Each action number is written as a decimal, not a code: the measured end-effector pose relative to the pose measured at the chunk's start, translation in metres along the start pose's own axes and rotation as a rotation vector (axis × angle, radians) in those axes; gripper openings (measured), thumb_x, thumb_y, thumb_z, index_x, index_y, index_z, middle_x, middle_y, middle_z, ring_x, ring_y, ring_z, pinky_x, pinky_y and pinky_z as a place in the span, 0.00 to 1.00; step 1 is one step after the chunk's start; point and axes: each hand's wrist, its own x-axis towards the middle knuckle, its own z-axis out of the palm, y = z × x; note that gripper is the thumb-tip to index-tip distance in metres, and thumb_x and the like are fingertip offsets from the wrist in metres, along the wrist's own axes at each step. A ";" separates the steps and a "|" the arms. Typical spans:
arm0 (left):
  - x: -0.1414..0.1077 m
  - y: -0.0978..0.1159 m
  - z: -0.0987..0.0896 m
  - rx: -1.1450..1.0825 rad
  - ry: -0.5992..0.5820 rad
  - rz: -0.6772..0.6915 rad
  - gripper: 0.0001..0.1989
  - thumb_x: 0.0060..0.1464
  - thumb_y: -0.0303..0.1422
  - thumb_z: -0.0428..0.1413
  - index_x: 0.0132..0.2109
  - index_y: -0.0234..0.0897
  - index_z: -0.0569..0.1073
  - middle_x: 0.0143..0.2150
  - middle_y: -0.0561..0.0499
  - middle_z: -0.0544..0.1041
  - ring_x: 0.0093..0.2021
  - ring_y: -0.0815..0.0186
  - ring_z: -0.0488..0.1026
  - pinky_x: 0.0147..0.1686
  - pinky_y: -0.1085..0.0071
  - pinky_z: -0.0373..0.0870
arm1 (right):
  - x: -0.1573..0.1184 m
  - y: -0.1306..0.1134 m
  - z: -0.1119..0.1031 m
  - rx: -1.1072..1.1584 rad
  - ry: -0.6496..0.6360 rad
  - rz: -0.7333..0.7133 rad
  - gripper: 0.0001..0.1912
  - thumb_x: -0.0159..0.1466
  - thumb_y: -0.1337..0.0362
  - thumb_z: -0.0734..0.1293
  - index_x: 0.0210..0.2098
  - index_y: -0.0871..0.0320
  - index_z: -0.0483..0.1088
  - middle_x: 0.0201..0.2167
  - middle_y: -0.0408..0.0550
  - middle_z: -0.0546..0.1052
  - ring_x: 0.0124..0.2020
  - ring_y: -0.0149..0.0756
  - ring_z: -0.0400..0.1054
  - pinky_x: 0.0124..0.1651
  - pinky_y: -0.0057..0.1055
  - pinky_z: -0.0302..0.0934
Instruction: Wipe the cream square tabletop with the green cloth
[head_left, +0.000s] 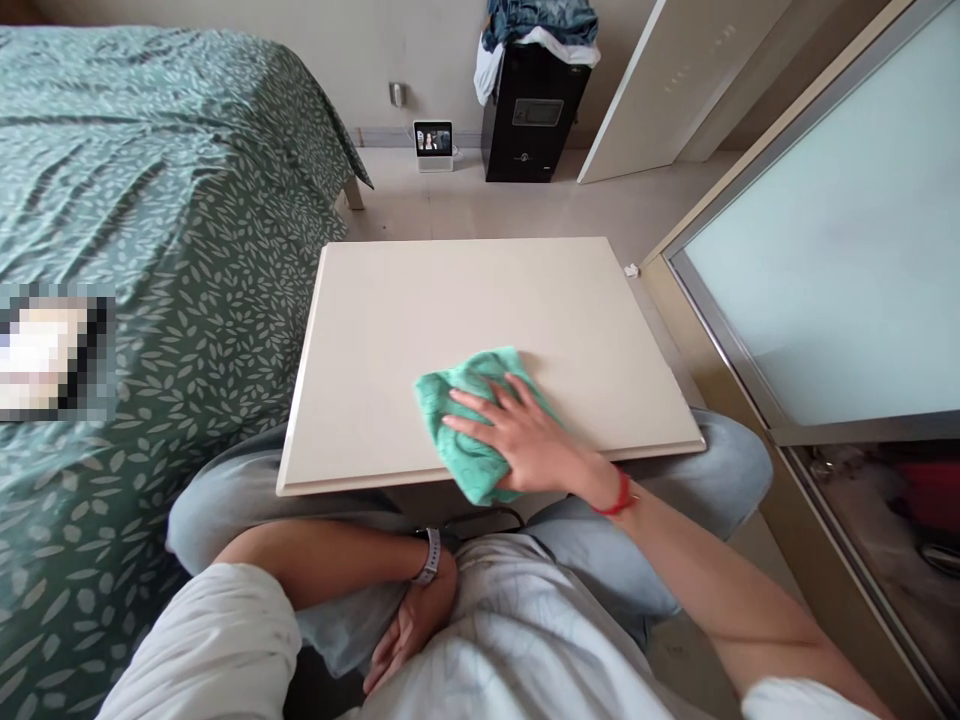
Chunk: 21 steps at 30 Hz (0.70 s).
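My right hand (pixel 525 435) lies flat on a green cleaning cloth (pixel 480 375), its fingers spread across the fabric. It presses the cloth against a pale cream tabletop (pixel 390 330), close to the near edge, and part of the cloth hangs over that edge. A red band circles the right wrist. My left hand (pixel 412 625) rests in my lap below the tabletop, with a watch on its wrist. Its fingers stretch loosely downward, partly in shadow, and nothing shows in them.
A bed with a green leaf-patterned cover (pixel 225 250) stands along the left. At the right is a sliding frosted-glass door (pixel 832 230). A small screen device (pixel 433 145) sits on the floor by the wall, beside a black cabinet (pixel 532 120) topped with jeans (pixel 544 20).
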 end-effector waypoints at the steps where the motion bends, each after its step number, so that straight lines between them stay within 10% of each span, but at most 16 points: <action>1: 0.000 0.003 0.005 -0.032 0.047 -0.028 0.39 0.74 0.17 0.37 0.86 0.32 0.63 0.60 0.36 0.94 0.62 0.44 0.88 0.51 0.42 0.90 | -0.023 0.011 -0.001 -0.013 0.011 0.043 0.47 0.76 0.52 0.79 0.91 0.47 0.71 0.93 0.60 0.68 0.88 0.77 0.63 0.90 0.81 0.49; 10: 0.000 0.004 0.038 -0.143 0.318 -0.114 0.30 0.83 0.23 0.37 0.71 0.26 0.81 0.55 0.34 0.94 0.56 0.47 0.90 0.47 0.52 0.89 | -0.189 0.094 0.002 -0.179 0.222 0.379 0.49 0.75 0.51 0.72 0.93 0.42 0.64 0.89 0.59 0.73 0.80 0.80 0.74 0.82 0.82 0.65; 21: 0.018 0.025 -0.006 0.143 -0.067 0.079 0.39 0.73 0.14 0.39 0.86 0.25 0.58 0.58 0.30 0.93 0.58 0.41 0.90 0.47 0.45 0.91 | -0.123 0.182 -0.023 -0.136 0.254 0.790 0.47 0.71 0.54 0.70 0.89 0.49 0.72 0.88 0.64 0.71 0.85 0.80 0.67 0.79 0.79 0.72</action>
